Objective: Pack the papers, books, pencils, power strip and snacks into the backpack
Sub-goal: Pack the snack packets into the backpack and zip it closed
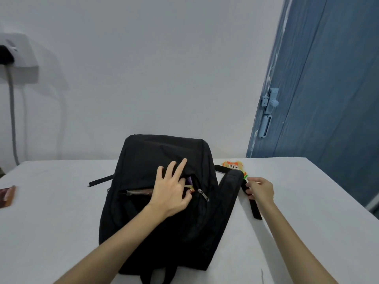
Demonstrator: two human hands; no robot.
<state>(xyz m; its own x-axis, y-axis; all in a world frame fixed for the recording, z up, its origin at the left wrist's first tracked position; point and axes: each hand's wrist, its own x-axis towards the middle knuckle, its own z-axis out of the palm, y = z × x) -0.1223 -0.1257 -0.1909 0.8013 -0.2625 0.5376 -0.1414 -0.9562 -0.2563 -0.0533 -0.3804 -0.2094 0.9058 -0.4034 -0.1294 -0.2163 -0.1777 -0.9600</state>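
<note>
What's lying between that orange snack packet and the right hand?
In the head view, the backpack's black strap lies between the orange snack packet and the right hand, whose fingers touch it.

Both forearms are bare to the lower edge of the view, with no sleeves showing. The left hand and right hand wear no gloves, rings, watch or bands; the wrists are uncovered.

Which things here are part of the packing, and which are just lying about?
Job: backpack; snack at its open pocket under the left hand; orange snack packet; brown packet; right hand at the strap.
Lying about: wall box; blue door.
</note>
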